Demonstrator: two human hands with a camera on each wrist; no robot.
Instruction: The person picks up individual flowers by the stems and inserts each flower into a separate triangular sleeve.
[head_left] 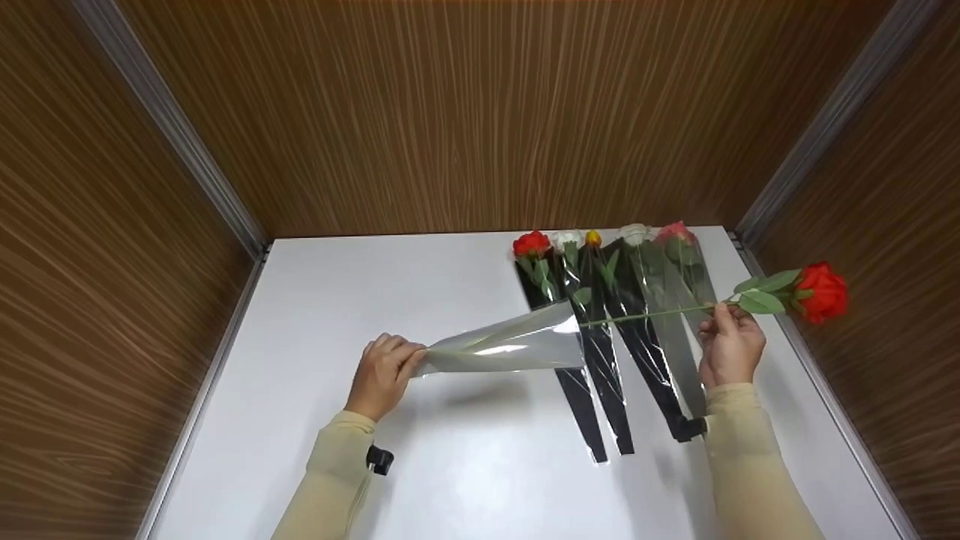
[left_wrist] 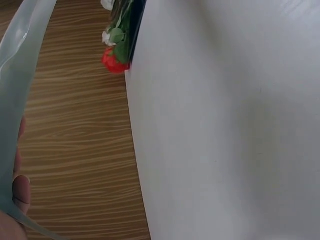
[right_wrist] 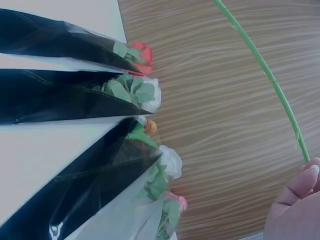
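My left hand [head_left: 382,375] pinches the narrow end of a see-through flower sleeve [head_left: 510,345], held over the white table with its wide mouth toward the right. In the left wrist view the sleeve [left_wrist: 17,85] runs up the left side, fingers behind its lower part. With thumb and fingertips my right hand [head_left: 731,352] grips an artificial red rose [head_left: 823,292] just below its leaves. Its green stem [head_left: 652,314] points left, the lower part inside the sleeve's mouth. The right wrist view shows the bare stem [right_wrist: 267,75] rising from the fingertips.
Several wrapped flowers lie side by side at the table's right: a red one [head_left: 532,244], white ones, a yellow-orange tulip [head_left: 593,238] and a pink one [head_left: 676,232]. Their wraps pass beneath the held sleeve and stem. Wood-grain panels [head_left: 480,112] enclose the white table [head_left: 337,300].
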